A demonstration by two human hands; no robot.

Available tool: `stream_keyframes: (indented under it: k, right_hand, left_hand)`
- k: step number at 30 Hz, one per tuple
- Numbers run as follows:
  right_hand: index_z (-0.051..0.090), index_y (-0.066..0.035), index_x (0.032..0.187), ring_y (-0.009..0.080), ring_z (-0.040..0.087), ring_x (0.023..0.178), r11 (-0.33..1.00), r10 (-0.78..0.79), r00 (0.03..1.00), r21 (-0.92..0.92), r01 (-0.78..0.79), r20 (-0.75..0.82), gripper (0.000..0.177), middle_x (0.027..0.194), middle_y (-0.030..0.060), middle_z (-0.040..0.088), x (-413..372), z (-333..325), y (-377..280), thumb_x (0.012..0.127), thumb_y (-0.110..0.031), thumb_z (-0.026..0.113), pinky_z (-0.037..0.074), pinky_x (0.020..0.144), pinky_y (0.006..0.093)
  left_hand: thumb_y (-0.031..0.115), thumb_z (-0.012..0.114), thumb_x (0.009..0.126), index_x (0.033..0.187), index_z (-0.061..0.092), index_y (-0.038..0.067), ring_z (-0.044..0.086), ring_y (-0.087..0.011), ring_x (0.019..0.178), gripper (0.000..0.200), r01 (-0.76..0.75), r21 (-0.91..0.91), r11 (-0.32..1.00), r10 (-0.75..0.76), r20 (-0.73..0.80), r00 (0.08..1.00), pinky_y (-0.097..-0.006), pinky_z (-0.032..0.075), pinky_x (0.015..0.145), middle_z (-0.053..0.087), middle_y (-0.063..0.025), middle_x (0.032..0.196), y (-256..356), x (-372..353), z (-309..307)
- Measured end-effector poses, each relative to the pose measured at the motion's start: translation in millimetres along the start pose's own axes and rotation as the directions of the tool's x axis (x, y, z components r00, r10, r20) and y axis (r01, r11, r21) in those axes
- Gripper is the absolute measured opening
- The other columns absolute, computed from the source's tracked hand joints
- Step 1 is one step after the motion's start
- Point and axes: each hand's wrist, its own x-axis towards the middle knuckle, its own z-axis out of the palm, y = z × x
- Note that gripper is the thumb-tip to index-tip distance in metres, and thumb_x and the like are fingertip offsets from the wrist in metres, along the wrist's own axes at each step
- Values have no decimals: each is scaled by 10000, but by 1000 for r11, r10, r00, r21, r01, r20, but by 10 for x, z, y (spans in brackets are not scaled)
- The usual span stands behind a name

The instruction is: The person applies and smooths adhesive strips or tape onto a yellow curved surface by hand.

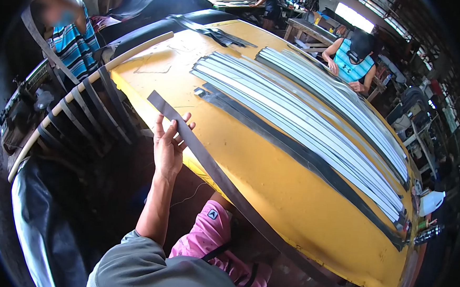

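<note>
Strip (212, 169), long, dark and flat, runs along the near left edge of the yellow counter (269, 188). Its far end lies on the counter's left corner, and its near end trails off past the near right edge. The left hand (168, 147) is raised against it near the far end, fingers spread and straight, with the fingertips touching the strip. It is not clenched around the strip. The right hand is out of view.

A grey sleeve (138, 267) and pink shorts (208, 237) lie below the hand.

On the counter, to the right of the strip, a dark band (313, 164) lies lengthwise. Just beyond it is a stack of pale strips (294, 124), and a second pale stack (348, 106) sits farther right. More dark strips (210, 34) rest at the far end.

Left of the counter, a pale pole (94, 75) carries dark strips draped over it.

A person in a striped shirt (75, 47) stands at the far left, and another in a teal vest (350, 64) sits at the far right.
</note>
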Motion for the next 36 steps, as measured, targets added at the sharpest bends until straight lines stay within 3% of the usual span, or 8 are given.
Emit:
stream_keyframes:
  k: [15,20,22,24,27,28,29,36]
  right_hand:
    - [776,-112,1031,374,676,1052,998,-8,1000,-60,6,-29,253,1117,184,721,-90,-56,-5,912,-119,553,518,932,430]
    - [783,-71,1038,290,687,1090,997,26,982,72,-41,189,249,1131,217,723,116,43,223,861,-181,647,499,988,413]
    - [648,26,914,288,606,819,870,-388,920,305,388,-63,118,859,143,647,409,701,932,830,-34,592,484,774,394]
    - [650,-15,843,351,589,961,846,-526,841,175,503,127,137,938,174,655,274,501,548,809,-122,573,456,835,440]
    - [682,-12,803,287,629,856,593,-791,608,331,734,68,125,894,102,691,238,420,193,792,-99,593,492,782,390]
    - [687,23,818,239,625,713,706,-588,751,643,297,299,153,801,106,676,144,240,-135,769,-106,622,500,659,364]
    - [695,43,828,180,605,646,652,-579,749,734,189,322,215,738,95,660,29,90,-332,725,-142,663,494,614,335]
    - [725,39,1096,126,617,761,683,-685,525,696,221,506,282,878,66,725,-198,-26,-864,856,-107,700,496,681,312]
  left_hand:
    - [145,449,1078,1378,440,213,726,-270,1045,309,81,-128,989,-78,27,997,-320,641,782,682,-190,1258,-53,86,-123]
    - [343,600,1031,1176,552,144,677,-184,808,251,19,-154,988,-37,-118,992,-292,532,644,694,-79,978,-93,273,-366]
    - [264,532,1061,1032,614,105,598,-98,723,182,-161,12,987,162,-98,982,-228,517,673,611,15,827,59,385,-414]
    - [143,573,952,972,615,59,603,-150,795,96,-71,-92,993,89,212,973,-261,502,708,637,-46,942,319,985,-959]
    - [156,531,989,1229,633,-14,624,-219,1079,311,-215,435,875,309,-157,938,-323,505,961,663,-115,1138,603,1886,-1203]
    - [203,536,1013,1265,629,-43,616,-260,1159,364,-631,702,330,500,437,748,-337,497,1004,663,-139,1236,638,2746,-2001]
    - [199,450,1030,1447,475,-36,486,-317,1348,480,-383,559,736,320,212,924,-428,356,1167,496,-209,1476,772,3066,-1999]
    - [310,516,1014,1434,453,-39,431,-341,1370,550,-416,481,772,197,442,875,-452,288,1175,448,-213,1473,793,4307,-465]
